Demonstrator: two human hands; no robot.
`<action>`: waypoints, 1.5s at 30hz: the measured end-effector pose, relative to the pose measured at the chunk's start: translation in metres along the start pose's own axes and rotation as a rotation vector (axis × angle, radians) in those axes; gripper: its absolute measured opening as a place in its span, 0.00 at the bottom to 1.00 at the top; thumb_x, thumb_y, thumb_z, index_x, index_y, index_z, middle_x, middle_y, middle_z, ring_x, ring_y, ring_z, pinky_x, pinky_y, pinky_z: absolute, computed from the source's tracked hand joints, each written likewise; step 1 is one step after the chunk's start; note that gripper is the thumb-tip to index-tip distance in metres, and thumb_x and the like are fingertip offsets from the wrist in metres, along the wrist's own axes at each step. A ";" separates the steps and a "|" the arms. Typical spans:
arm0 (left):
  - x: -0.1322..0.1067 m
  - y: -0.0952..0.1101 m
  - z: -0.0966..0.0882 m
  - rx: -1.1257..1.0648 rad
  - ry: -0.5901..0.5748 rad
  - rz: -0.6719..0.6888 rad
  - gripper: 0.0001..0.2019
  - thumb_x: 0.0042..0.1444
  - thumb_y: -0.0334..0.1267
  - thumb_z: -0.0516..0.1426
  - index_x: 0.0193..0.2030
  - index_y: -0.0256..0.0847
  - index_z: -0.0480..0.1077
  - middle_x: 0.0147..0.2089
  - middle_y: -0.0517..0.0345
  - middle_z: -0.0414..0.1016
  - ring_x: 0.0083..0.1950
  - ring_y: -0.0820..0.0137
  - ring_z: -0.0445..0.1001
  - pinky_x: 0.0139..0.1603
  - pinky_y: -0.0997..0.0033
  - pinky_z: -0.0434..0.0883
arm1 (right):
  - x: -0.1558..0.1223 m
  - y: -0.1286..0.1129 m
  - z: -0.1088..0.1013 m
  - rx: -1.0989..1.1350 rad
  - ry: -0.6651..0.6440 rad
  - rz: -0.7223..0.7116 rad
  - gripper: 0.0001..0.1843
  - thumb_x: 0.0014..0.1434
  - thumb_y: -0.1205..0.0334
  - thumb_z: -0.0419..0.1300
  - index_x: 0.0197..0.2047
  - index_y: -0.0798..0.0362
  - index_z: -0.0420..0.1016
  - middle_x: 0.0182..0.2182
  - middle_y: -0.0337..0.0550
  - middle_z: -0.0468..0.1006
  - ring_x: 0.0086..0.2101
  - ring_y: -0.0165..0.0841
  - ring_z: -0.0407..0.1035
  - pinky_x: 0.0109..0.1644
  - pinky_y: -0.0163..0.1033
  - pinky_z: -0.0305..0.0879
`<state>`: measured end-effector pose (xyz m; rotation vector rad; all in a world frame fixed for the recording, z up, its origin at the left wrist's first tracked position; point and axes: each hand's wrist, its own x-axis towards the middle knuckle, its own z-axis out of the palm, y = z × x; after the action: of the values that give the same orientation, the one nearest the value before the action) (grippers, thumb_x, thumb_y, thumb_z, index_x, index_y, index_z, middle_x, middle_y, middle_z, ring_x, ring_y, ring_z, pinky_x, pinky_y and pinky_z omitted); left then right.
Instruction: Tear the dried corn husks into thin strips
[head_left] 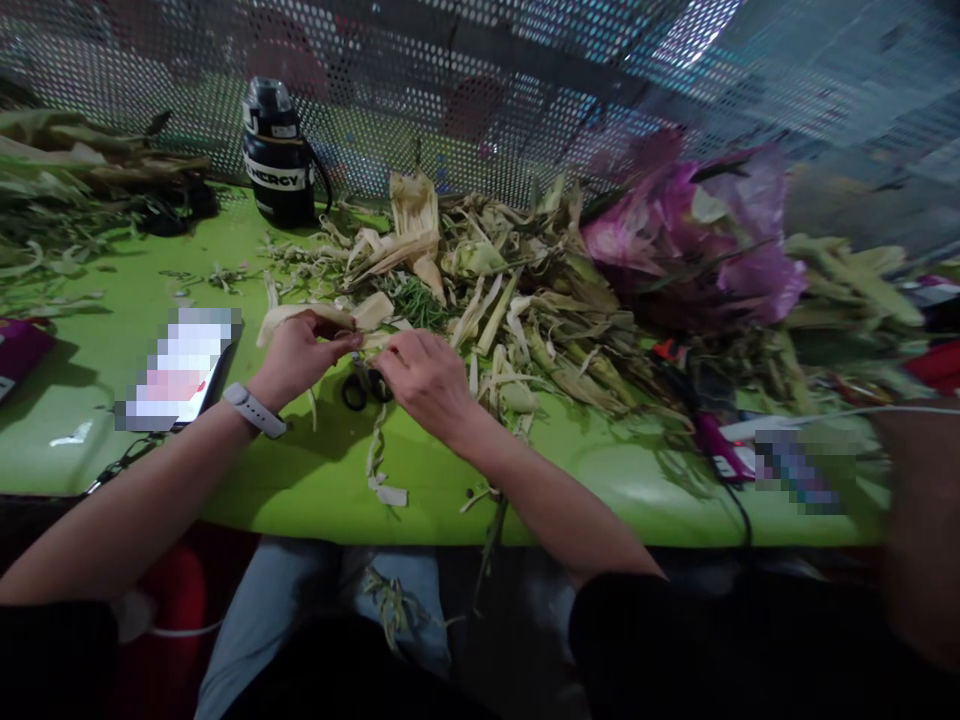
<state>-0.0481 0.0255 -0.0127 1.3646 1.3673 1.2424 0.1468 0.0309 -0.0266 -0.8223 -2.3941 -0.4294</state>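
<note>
My left hand [300,352] is closed around a pale dried leaf strip [319,315] that runs from its fist toward the pile. My right hand [426,378] lies palm down just to the right, fingers curled over the strip's other end. Under the two hands lie black-handled scissors [361,388] on the green table [315,470]. A grey wristband [255,410] sits on my left wrist.
A heap of dried husks and stems [517,300] fills the table's middle. A black bottle [279,155] stands at the back by the perforated screen. A phone [184,368] lies left, purple flowers [690,240] and cables right. Another person's arm [919,520] shows at far right.
</note>
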 end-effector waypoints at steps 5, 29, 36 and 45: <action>-0.002 0.000 0.000 0.069 -0.212 0.060 0.09 0.47 0.41 0.69 0.34 0.40 0.81 0.36 0.53 0.82 0.39 0.64 0.77 0.46 0.66 0.73 | 0.007 0.020 -0.006 0.167 0.044 -0.098 0.13 0.71 0.58 0.51 0.41 0.52 0.75 0.48 0.49 0.78 0.51 0.38 0.69 0.62 0.50 0.59; -0.008 0.010 0.013 -0.528 -0.040 -0.396 0.07 0.53 0.26 0.62 0.39 0.36 0.78 0.36 0.54 0.80 0.37 0.73 0.77 0.41 0.74 0.75 | 0.006 0.020 -0.002 0.653 -0.044 0.265 0.20 0.69 0.46 0.52 0.37 0.53 0.72 0.30 0.40 0.75 0.32 0.31 0.67 0.40 0.37 0.62; -0.007 -0.003 0.017 -0.624 -0.157 -0.439 0.03 0.57 0.33 0.62 0.33 0.37 0.75 0.36 0.56 0.79 0.40 0.71 0.77 0.52 0.67 0.73 | 0.005 0.022 0.008 0.513 0.022 0.090 0.20 0.71 0.49 0.50 0.36 0.52 0.74 0.31 0.44 0.78 0.34 0.33 0.71 0.43 0.39 0.65; -0.010 -0.009 0.018 -0.329 -0.211 0.062 0.09 0.59 0.43 0.61 0.39 0.40 0.78 0.39 0.58 0.77 0.44 0.69 0.72 0.52 0.69 0.68 | 0.006 0.015 0.000 0.771 0.049 0.316 0.20 0.65 0.43 0.56 0.36 0.52 0.73 0.33 0.42 0.80 0.33 0.32 0.74 0.38 0.37 0.67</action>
<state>-0.0311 0.0177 -0.0257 1.2707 0.9351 1.2607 0.1530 0.0451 -0.0211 -0.7722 -2.0655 0.5627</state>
